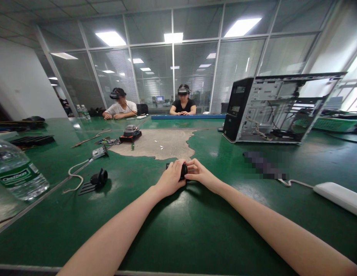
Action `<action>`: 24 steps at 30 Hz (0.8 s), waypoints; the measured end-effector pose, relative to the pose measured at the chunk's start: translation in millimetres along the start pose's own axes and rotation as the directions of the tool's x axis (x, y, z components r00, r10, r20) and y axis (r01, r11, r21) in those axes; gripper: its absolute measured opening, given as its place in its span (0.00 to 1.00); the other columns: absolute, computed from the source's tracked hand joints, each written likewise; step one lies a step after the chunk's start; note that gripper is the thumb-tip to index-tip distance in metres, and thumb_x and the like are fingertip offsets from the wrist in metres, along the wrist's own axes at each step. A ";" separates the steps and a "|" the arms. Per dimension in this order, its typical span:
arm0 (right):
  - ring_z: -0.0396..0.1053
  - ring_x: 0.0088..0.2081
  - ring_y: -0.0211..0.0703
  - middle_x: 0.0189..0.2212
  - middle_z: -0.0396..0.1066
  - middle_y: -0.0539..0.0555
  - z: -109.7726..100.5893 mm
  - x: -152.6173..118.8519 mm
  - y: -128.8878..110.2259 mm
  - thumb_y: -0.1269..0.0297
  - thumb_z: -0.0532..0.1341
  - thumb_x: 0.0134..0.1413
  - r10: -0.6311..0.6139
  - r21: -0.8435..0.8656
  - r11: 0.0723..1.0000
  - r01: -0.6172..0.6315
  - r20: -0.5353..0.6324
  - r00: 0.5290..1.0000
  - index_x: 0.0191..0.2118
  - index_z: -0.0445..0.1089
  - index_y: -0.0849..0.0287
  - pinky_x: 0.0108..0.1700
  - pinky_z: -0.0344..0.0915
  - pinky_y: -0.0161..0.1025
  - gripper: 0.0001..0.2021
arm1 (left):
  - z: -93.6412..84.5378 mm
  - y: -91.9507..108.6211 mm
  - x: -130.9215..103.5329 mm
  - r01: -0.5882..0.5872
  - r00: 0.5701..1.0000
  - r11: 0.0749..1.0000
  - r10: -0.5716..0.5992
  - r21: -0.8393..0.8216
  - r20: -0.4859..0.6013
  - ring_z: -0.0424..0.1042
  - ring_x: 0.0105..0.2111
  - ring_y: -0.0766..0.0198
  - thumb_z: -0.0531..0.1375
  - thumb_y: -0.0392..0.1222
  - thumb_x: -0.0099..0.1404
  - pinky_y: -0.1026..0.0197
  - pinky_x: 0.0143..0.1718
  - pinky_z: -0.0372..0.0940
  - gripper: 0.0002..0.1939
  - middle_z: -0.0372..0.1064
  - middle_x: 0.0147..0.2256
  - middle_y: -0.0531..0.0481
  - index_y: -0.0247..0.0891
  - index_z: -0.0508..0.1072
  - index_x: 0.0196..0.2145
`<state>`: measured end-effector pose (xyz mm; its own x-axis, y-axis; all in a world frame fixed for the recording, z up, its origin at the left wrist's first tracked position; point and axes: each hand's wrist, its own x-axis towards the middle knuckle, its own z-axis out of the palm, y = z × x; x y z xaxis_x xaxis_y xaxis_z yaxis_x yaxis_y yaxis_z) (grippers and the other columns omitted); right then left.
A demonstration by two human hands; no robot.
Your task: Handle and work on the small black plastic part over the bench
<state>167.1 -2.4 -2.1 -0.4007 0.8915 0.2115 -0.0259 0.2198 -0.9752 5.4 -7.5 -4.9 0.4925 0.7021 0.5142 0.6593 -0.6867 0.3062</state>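
Observation:
Near the middle of the green table, a small black part is held between both hands. My left hand wraps over its left side and covers much of it. The fingertips of my right hand pinch its right end. What exactly the part is cannot be made out. Just beyond my hands lies a bare grey-beige patch of the tabletop with small white bits on it. On its left edge sits a black and orange part with a round metal top.
An open computer case stands at the right, with a white power strip nearer. Left are a water bottle, a black part and a cabled connector. Two people sit across the table behind a blue bar.

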 end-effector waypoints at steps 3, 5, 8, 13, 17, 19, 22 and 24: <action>0.65 0.35 0.37 0.32 0.65 0.48 2.1 -0.3 -0.1 0.60 0.63 0.39 0.022 0.032 0.999 -0.021 -0.038 0.999 0.34 0.59 0.55 0.38 0.64 0.39 0.15 | 0.0 0.0 0.0 -0.011 1.000 1.000 0.011 0.001 -0.005 0.57 0.46 0.55 0.56 0.33 0.50 0.50 0.44 0.58 0.30 0.54 0.48 0.45 0.41 0.49 0.50; 0.65 0.33 0.36 0.32 0.65 0.49 4.3 0.6 0.3 0.59 0.62 0.40 0.035 0.049 0.998 -0.031 -0.072 0.997 0.33 0.59 0.55 0.35 0.64 0.38 0.14 | -0.3 0.3 0.1 -0.018 1.000 1.000 0.018 0.006 -0.007 0.57 0.46 0.55 0.56 0.33 0.50 0.50 0.45 0.58 0.30 0.54 0.48 0.45 0.41 0.49 0.50; 0.65 0.33 0.36 0.33 0.64 0.49 6.2 2.8 1.8 0.59 0.63 0.38 0.045 0.044 0.998 -0.041 -0.110 0.993 0.32 0.60 0.56 0.33 0.65 0.37 0.15 | -0.9 0.7 0.3 -0.021 1.000 1.000 0.021 0.019 -0.002 0.57 0.46 0.55 0.56 0.33 0.50 0.51 0.45 0.59 0.30 0.55 0.48 0.45 0.40 0.49 0.50; 0.64 0.36 0.37 0.37 0.63 0.52 3.3 5.8 4.8 0.60 0.63 0.40 0.087 0.026 0.996 -0.085 -0.098 0.991 0.34 0.62 0.58 0.35 0.65 0.37 0.14 | -1.2 0.1 0.1 -0.021 1.000 0.999 0.021 0.035 0.003 0.57 0.46 0.55 0.56 0.34 0.51 0.51 0.45 0.59 0.30 0.54 0.48 0.45 0.39 0.49 0.50; 0.65 0.36 0.37 0.35 0.64 0.50 1.0 3.7 3.1 0.64 0.64 0.38 0.032 0.017 0.999 -0.032 -0.036 0.999 0.35 0.61 0.57 0.37 0.64 0.38 0.15 | -1.0 -0.7 -0.2 -0.020 1.000 0.999 0.020 0.040 0.007 0.57 0.45 0.56 0.56 0.34 0.50 0.52 0.45 0.59 0.30 0.55 0.48 0.45 0.39 0.49 0.50; 0.64 0.35 0.36 0.33 0.64 0.48 1.4 1.8 1.2 0.65 0.65 0.37 0.012 0.012 1.000 -0.012 -0.026 1.000 0.35 0.60 0.56 0.37 0.64 0.37 0.17 | -0.9 -1.1 -0.1 -0.023 1.000 0.999 0.022 0.041 0.008 0.57 0.45 0.56 0.56 0.34 0.50 0.52 0.44 0.59 0.30 0.55 0.47 0.45 0.38 0.49 0.50; 0.64 0.34 0.35 0.32 0.64 0.48 3.5 0.5 -0.3 0.62 0.63 0.40 0.029 0.039 0.999 -0.028 -0.041 0.999 0.34 0.60 0.55 0.36 0.64 0.36 0.14 | -0.4 -1.7 0.0 -0.028 1.000 0.999 0.028 0.047 0.003 0.57 0.45 0.55 0.56 0.34 0.50 0.52 0.45 0.59 0.30 0.55 0.47 0.45 0.38 0.49 0.50; 0.65 0.33 0.35 0.32 0.64 0.48 5.1 1.2 0.2 0.60 0.62 0.41 0.046 0.053 0.998 -0.042 -0.065 0.997 0.33 0.60 0.56 0.34 0.64 0.35 0.13 | -0.1 -1.9 0.2 -0.030 1.000 0.998 0.030 0.048 0.001 0.57 0.46 0.55 0.57 0.34 0.50 0.52 0.45 0.59 0.31 0.54 0.48 0.45 0.38 0.49 0.50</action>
<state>162.0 -3.4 -2.4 -0.3415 0.9243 0.1705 -0.0574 0.1606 -0.9853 4.1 -6.1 -5.3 0.5127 0.6815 0.5221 0.6707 -0.6976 0.2520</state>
